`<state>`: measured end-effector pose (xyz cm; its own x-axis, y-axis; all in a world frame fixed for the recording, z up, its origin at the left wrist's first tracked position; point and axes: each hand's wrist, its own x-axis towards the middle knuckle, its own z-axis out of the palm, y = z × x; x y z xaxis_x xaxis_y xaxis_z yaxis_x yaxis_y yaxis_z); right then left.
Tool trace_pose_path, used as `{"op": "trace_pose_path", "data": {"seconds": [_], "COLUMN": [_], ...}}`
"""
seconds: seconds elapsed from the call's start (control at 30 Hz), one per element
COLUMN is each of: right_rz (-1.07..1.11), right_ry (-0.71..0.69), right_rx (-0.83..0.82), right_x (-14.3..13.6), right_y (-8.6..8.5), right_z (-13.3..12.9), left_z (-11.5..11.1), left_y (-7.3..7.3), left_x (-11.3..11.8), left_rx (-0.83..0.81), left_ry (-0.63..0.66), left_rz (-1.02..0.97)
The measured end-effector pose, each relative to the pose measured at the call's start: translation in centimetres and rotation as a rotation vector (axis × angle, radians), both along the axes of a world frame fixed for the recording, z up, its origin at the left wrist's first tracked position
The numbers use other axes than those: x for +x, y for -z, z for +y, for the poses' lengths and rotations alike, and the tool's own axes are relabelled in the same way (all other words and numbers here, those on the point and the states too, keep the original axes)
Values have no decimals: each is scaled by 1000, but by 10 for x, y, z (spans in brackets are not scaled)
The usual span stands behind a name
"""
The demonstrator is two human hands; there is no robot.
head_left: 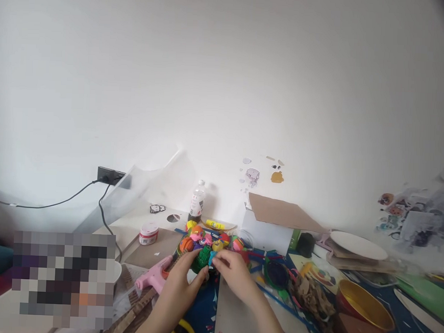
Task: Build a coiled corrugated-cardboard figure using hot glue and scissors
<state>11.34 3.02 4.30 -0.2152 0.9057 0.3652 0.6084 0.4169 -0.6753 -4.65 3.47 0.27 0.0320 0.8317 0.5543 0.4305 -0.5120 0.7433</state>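
Between my hands is a green ball (204,255) with a rough, crinkled surface, in front of a cluster of small colourful balls (196,232). My left hand (183,281) curls round its near left side, thumb and fingers against it. A small bright blue piece (212,258) is pinched in the fingertips of my right hand (232,269), touching the green ball's right side. Whether the piece is paper or yarn is too small to tell. A pink glue gun (154,277) lies just left of my left hand.
Behind the balls stand a bottle (197,203) and a yellow glue stick (215,224). A white jar (149,234) is at left, a white box (265,230) with a cardboard flap at right. Crumpled brown paper (314,293) and a golden bowl (366,306) lie farther right.
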Motion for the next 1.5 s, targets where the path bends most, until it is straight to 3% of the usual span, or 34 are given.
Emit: {"op": "trace_pose_path", "data": {"seconds": [0.13,0.27,0.43,0.6,0.73,0.83,1.0,1.1,1.17,1.33,1.5], "right_rz": [90,121,92,22,-33,-113,-73,7,48,89,171], "right_ry": [51,105,276,374,145,87,-8,-76,-98,-89,-81], "right_rx": [30,67,174,264,272,308,335,286,227,58,-84], "right_x": [11,18,36,41,10,-12,-18,-16,-15,-18,-21], "right_y": [-4,-8,-4,-6,-15,-18,-15,-16,-18,-21,-23], "right_z": [-2,-3,2,1,-15,-24,-25,-25,-27,-30,-33], "left_z": [-11,-22,-17,-6,-11,-13,-16,-18,-19,-21,-22], "left_y": [-18,-33,-30,-25,-24,-18,-8,-12,-17,-28,-30], "left_x": [2,3,-1,-5,-2,0,-2,-4,-5,-6,-8], "left_rx": [-225,-400,-467,-424,-413,-442,-483,-528,-534,-349,-207], "left_ry": [201,243,396,526,548,543,330,220,213,337,305], "left_rz": [-227,-422,-649,-665,-643,-626,-628,-569,-535,-387,-270]}}
